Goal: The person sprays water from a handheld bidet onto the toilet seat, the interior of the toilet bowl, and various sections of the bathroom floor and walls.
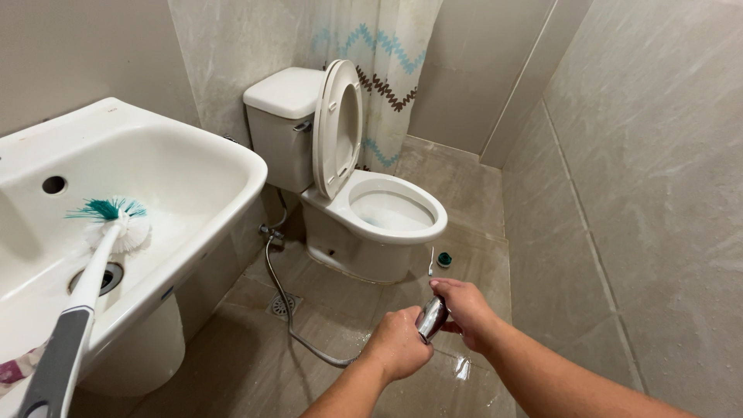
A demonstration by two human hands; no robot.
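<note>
My left hand [399, 342] and my right hand [467, 310] both grip a chrome bidet sprayer head [431, 318] low over the tiled floor. Its grey metal hose [288, 310] curves away left along the floor to a wall valve [271, 233] beside the toilet. The white toilet [371, 220] stands ahead with its lid and seat [337, 128] raised and the bowl showing. A toilet brush [93, 271] with white and teal bristles leans in the white sink [166, 186] at the left, touched by neither hand.
A floor drain [284, 304] lies between sink and toilet. A small teal cap [443, 259] sits on the floor right of the toilet base. A patterned shower curtain [383, 54] hangs behind the cistern. Tiled walls close in at right; wet patches shine on the floor.
</note>
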